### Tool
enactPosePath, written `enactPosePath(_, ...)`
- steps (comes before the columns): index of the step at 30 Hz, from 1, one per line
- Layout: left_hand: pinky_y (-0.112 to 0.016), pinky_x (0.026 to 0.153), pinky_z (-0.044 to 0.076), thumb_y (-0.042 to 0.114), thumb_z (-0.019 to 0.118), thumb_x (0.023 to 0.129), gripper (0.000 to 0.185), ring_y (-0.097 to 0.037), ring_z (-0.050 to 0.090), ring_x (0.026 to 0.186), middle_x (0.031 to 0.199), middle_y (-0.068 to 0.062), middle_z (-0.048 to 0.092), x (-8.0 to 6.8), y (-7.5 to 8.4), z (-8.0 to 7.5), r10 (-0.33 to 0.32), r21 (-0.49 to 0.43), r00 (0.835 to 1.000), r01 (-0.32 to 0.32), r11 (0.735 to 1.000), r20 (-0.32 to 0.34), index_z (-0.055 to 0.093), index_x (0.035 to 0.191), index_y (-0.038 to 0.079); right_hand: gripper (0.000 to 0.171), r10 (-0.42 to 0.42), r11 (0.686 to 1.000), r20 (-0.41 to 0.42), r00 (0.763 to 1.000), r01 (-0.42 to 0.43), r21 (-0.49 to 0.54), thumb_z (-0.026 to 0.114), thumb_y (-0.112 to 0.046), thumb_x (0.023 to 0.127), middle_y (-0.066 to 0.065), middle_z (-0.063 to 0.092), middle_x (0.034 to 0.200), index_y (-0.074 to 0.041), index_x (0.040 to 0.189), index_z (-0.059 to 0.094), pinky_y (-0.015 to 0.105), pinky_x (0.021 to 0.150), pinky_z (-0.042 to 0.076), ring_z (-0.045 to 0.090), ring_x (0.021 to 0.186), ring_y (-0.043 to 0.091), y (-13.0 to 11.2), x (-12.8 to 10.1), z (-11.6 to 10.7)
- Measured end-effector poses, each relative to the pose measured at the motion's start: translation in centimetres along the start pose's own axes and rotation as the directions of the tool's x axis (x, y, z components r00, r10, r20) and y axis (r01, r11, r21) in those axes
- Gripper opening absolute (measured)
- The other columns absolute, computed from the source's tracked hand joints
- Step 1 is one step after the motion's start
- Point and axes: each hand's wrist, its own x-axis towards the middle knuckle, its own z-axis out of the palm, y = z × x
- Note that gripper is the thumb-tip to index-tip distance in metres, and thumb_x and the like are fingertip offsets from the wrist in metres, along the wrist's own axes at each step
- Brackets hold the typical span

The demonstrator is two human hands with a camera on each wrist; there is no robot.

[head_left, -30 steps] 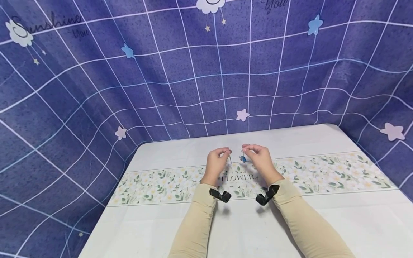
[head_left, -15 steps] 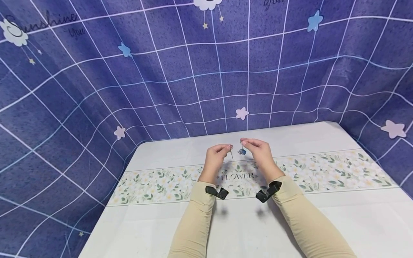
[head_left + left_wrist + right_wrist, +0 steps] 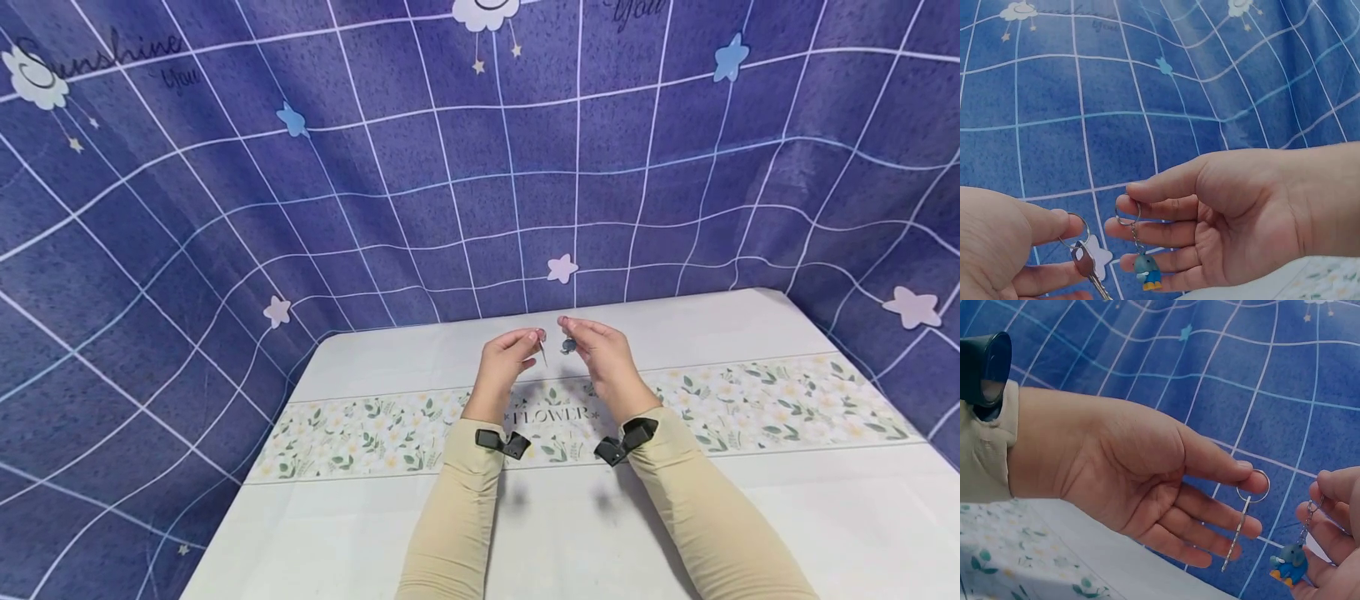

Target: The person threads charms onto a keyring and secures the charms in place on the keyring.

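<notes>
Blue grid backdrop – left hand [image 3: 1141, 481] pinches key ring [image 3: 1252, 485], key [image 3: 1088, 270] cut off; right hand [image 3: 1235, 212] pinches elephant charm ring [image 3: 1127, 217] – charm [image 3: 568, 345] tiny from the head view.

A silver key [image 3: 1235, 534] hangs from its ring [image 3: 1253, 485]; beside it, apart, dangles a blue elephant charm [image 3: 1289, 564].

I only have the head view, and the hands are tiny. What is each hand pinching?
Observer: The left hand pinches a key ring with one key hanging from it.
Operator: And the right?
Observer: The right hand pinches a smaller ring on a short chain carrying a blue elephant charm.
Operator: Are the two rings linked?
Observer: No, the left wrist view shows a gap between them.
</notes>
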Motion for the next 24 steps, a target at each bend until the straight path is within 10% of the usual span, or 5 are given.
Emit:
enactPosePath(17, -0.038, 0.082, 0.06, 0.017, 0.065, 0.1, 0.021, -0.027, 0.075, 0.096, 0.101, -0.011, 0.077, -0.27, 0.81, -0.12, -0.051, -0.165, 0.999, 0.052, 0.985, 0.01, 0.073, 0.11, 0.0, 0.014, 0.038, 0.997, 0.057, 0.998, -0.042, 0.069, 0.062, -0.01, 0.101, -0.007, 0.077, 0.098, -0.014, 0.099, 0.075, 0.04, 0.116, 0.036, 0.07, 0.104, 0.011, -0.3, 0.11, 0.32)
enactPosePath(24, -0.034, 0.076, 0.061, 0.018, 0.067, 0.099, 0.019, -0.023, 0.076, 0.086, 0.096, -0.012, 0.077, -0.38, 1.09, -0.37, -0.052, -0.16, 0.999, 0.052, 0.986, 0.007, 0.074, 0.106, 0.002, 0.012, 0.066, 0.997, 0.058, 0.996, -0.068, 0.023, 0.064, -0.015, 0.101, -0.008, 0.077, 0.101, -0.015, 0.104, 0.076, 0.027, 0.093, 0.051, 0.07, 0.106, 0.011, -0.19, -0.12, 0.3)
